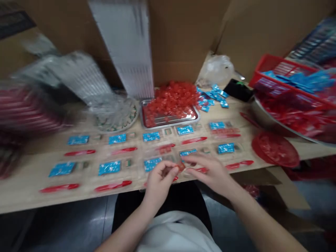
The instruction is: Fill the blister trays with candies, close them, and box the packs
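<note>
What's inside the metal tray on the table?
The metal tray holds a heap of small red translucent pieces, piled past its back rim. Part of the tray floor shows near the front; whatever lies under the heap is covered.

Rising behind the pale wooden surface (26, 189), tall brown cardboard panels (181, 38), creased and meeting at angles, with a pale grey sheet (120, 42) leaning against them. Gleaming below, a grey floor (65, 224) under dim, even light. Lying low past the surface's right end, a flattened cardboard sheet (291, 189), partly shadowed.
</note>
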Motion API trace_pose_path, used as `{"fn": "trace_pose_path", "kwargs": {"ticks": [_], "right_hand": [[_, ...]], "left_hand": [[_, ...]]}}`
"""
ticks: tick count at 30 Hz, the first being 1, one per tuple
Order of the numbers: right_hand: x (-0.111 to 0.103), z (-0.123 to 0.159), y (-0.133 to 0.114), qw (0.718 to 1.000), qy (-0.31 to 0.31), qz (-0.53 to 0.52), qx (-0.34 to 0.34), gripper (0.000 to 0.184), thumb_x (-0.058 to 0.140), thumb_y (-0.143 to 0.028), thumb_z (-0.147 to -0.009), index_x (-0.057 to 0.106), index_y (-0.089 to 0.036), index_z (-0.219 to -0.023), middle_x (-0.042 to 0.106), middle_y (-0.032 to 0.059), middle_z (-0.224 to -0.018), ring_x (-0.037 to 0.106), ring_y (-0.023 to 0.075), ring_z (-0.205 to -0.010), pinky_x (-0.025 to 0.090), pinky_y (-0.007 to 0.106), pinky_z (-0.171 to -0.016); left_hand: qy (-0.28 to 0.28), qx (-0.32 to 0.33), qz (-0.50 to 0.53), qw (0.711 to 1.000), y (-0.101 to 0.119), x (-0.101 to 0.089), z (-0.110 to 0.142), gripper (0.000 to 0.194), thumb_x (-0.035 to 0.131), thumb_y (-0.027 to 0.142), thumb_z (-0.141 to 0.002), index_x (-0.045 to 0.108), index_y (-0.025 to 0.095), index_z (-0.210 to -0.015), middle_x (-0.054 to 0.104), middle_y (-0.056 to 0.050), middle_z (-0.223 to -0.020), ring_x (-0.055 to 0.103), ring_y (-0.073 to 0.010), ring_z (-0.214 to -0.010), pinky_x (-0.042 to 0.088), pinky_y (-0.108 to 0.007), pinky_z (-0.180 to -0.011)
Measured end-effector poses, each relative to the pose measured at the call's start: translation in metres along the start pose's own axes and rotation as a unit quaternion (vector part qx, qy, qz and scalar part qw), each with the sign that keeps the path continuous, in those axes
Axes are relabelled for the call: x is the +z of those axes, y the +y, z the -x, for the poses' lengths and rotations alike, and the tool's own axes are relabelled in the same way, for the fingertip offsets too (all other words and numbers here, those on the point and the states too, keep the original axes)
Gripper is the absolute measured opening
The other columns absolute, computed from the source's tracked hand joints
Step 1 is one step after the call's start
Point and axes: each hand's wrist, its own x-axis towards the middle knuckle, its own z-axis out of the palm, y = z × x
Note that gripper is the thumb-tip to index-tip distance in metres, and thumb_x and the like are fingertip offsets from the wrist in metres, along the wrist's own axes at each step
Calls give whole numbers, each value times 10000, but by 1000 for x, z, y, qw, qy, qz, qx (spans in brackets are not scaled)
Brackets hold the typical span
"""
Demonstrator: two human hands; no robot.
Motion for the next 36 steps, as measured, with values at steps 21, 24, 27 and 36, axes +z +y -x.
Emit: {"fn": "trace_pose_path", "kwargs": {"ticks": [21,24,27,36], "right_hand": [[55,-167,35,972,-3,215,90,214,472,-307,-889,641,-181,-921,688,82,-886,624,202,-825,452,310,-728],[51,-212,54,934,-47,308,174,235,554,-369,-832,635,-163,-910,689,112,-870,633,236,-844,437,308,-704],[54,-223,59,931,-94,310,169,145,587,-289,-794,652,-172,-849,695,83,-867,633,213,-850,429,278,-702],[34,-192,78,972,-37,195,130,160,560,-281,-786,680,-181,-820,681,29,-810,600,154,-759,413,241,-662]], "left_hand": [[53,315,-515,796,-32,-87,19,171,493,133,-875,624,229,-928,690,-6,-1082,590,-221,-1082,379,-402,-920],[57,313,-509,800,-32,-87,19,158,498,133,-873,618,223,-921,689,-3,-1085,592,-221,-1080,383,-407,-918],[59,308,-502,806,-32,-85,18,154,503,129,-870,613,222,-923,688,7,-1087,591,-219,-1083,380,-415,-923],[47,302,-503,809,-29,-86,20,170,506,119,-859,617,220,-937,688,-22,-1087,595,-231,-1079,410,-405,-897]]}}
